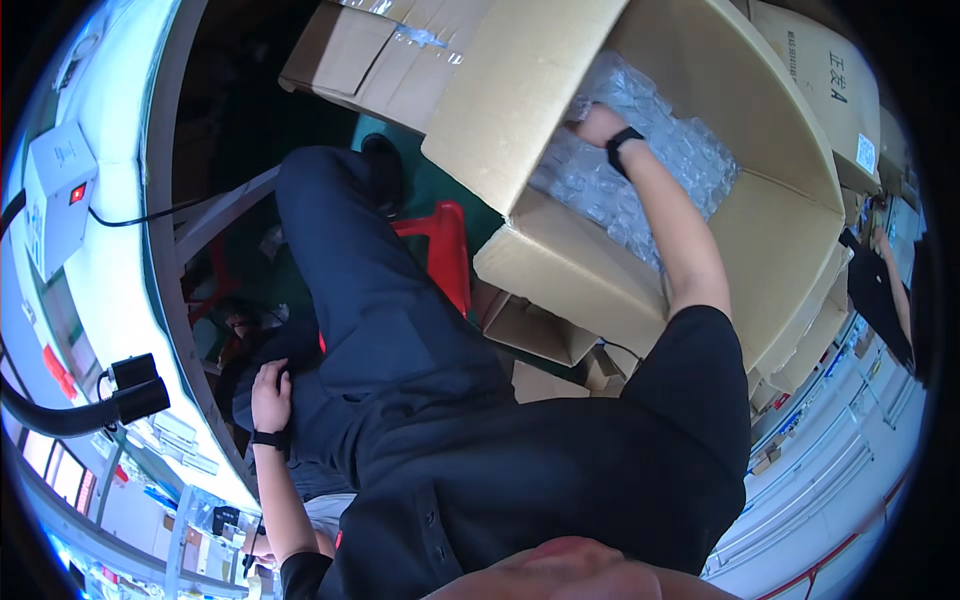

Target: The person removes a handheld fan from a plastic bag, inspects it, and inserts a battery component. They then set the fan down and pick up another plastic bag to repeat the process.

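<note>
My right hand (599, 126), with a black band at the wrist, reaches into a large open cardboard box (560, 262). Its fingers are curled at a piece of clear plastic packaging near the box's left wall. Around and beneath that hand lies a heap of clear plastic packaging (640, 180), whose single pieces are hard to tell apart. My left hand (270, 397), also banded in black, rests on my dark-trousered thigh with its fingers stretched out and nothing in it.
A closed, taped carton (375, 55) stands beyond the open box, and another carton (825, 75) is at far right. A red plastic stool (450, 255) is by my knee. On the white worktable at left sits a box-shaped device (60, 200). Another person's arm (895, 285) shows at right.
</note>
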A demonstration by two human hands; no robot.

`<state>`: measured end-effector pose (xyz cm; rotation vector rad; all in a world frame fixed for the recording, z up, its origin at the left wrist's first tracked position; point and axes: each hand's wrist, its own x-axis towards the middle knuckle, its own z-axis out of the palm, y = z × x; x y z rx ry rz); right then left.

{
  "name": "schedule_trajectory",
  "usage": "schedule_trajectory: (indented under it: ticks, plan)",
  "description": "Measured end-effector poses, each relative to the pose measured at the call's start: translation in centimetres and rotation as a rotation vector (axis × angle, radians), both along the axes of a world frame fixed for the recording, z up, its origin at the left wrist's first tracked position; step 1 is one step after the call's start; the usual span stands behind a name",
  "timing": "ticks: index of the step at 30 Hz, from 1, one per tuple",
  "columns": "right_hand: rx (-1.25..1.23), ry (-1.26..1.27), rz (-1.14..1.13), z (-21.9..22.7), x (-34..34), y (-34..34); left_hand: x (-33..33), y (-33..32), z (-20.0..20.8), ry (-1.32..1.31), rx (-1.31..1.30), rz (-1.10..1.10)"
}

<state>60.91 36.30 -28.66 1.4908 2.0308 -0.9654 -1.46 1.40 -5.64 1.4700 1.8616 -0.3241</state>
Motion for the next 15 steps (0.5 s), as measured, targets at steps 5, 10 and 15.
schedule_trajectory:
  ticks: [5, 10, 15]
  plan:
    - [0.378, -0.086, -0.441, 3.1, 6.0, -2.6, -0.3, 0.7, -2.3, -0.059, -0.034, -0.003]
    - [-0.009, -0.146, -0.086, 0.4, 2.4, -7.6, 0.1, 1.7, -2.3, -0.057, -0.061, -0.033]
    - [0.396, -0.180, -0.054, -1.3, -0.5, -11.2, 0.1, 1.5, -1.9, -0.052, -0.048, 0.032]
